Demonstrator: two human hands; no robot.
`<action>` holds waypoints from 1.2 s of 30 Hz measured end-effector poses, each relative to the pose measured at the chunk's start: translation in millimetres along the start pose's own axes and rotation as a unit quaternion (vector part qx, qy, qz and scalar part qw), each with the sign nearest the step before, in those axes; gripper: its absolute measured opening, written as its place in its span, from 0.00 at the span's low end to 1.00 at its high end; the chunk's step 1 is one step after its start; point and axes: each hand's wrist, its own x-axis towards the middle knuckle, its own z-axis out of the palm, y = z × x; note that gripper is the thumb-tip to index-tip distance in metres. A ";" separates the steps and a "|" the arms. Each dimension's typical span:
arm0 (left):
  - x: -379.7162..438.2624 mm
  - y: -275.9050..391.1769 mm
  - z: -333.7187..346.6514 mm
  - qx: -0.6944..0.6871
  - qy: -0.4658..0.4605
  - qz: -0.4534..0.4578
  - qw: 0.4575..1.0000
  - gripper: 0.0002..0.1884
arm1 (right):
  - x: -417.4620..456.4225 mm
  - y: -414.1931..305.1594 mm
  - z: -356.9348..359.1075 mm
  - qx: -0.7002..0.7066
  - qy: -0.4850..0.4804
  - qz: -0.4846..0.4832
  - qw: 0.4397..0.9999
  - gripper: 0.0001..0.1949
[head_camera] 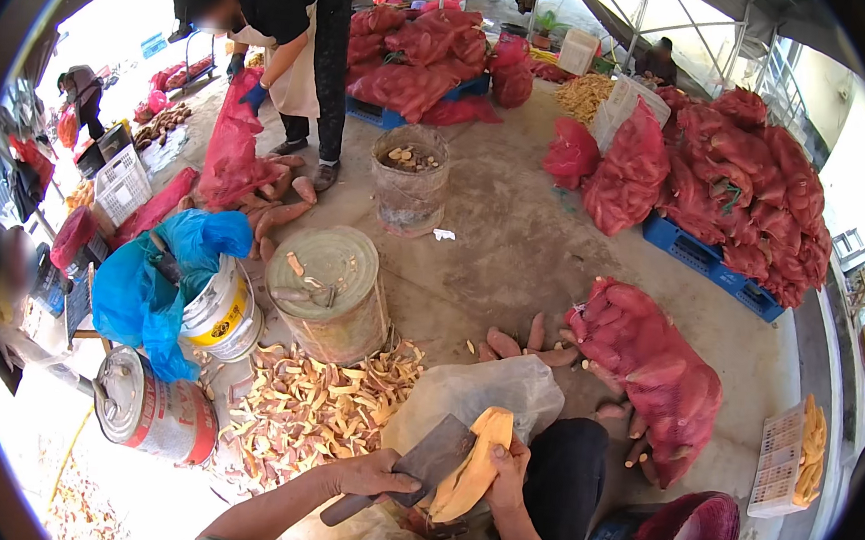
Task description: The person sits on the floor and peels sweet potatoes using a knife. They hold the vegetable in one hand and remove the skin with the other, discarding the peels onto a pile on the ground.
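Note:
My left hand [377, 474] is closed on the rear part of a broad, dark cleaver [441, 451]. The blade lies against the side of a mostly peeled, orange-yellow sweet potato [473, 468]. Its lower end is gripped by my right hand [508, 475], with the thumb on the peeled flesh. Both are held above my lap, where clear plastic sheeting [484, 390] is spread. Beyond my left hand a heap of sweet potato peelings [318, 405] lies on the ground. Whether any skin remains on the underside cannot be seen.
A lidded drum [329, 293] stands ahead, beside a white bucket [230, 316] with a blue plastic bag [165, 274]. A red mesh sack of sweet potatoes [651, 375] lies at the right, near a crate [776, 460]. A person [290, 42] bends over another mesh sack [231, 143].

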 end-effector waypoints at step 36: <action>-16.8 1.3 15.7 -0.113 -0.077 -0.109 0.985 0.21 | 0.4 -8.2 -2.6 -0.068 -0.010 0.056 0.996 0.26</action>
